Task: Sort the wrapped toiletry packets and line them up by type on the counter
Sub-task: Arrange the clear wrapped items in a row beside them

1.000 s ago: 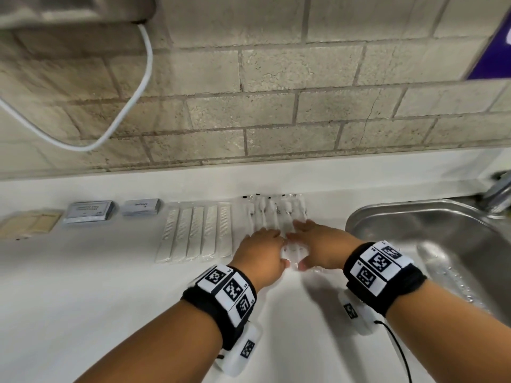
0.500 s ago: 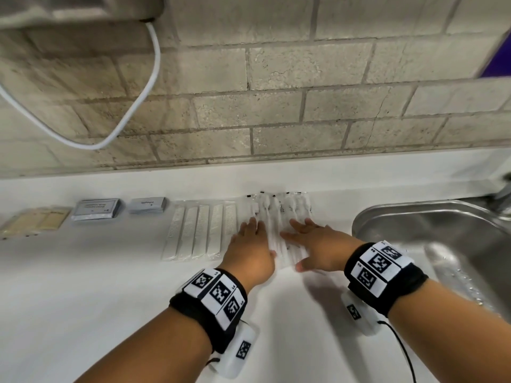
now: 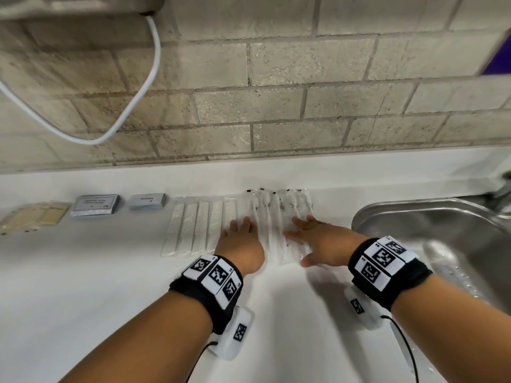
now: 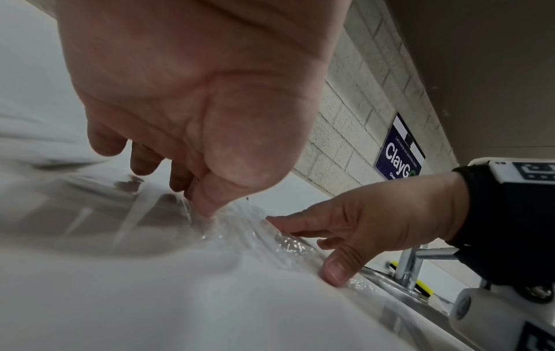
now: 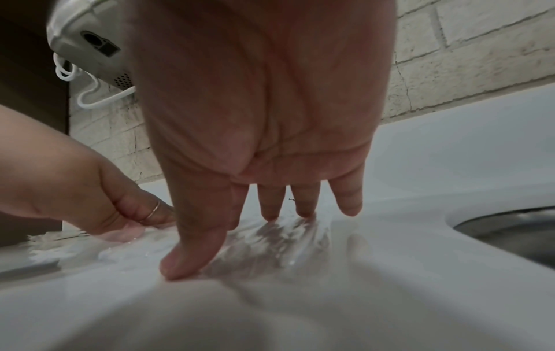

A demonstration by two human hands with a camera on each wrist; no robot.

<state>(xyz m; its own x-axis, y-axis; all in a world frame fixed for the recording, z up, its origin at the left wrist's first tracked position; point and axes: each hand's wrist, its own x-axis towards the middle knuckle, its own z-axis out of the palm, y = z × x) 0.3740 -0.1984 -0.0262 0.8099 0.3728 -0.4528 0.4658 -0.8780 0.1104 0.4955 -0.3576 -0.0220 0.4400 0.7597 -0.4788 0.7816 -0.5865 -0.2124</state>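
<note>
On the smooth white desk (image 3: 83, 272), a single row is laid out along the brick wall, and every place here is given relative to the steel sink (image 3: 431, 225). Farthest left of the sink, flat tan sachets (image 3: 36, 215) are set, then a grey foil-like rectangular packet (image 3: 95, 205) and a smaller grey packet (image 3: 148, 201). Nearer the sink, five white ribbed combs in clear sleeves (image 3: 201, 225) are lined up side by side. Just beside the sink, the clear crinkly toothbrush packets (image 3: 276, 217) are being squared. The left hand (image 3: 240, 244) is laid flat on their left edge, fingers straight; the right hand (image 3: 318, 241) is spread flat on their right side. Nothing is pinched. Sorting is judged nearly finished; only this last group's alignment seems left.
</note>
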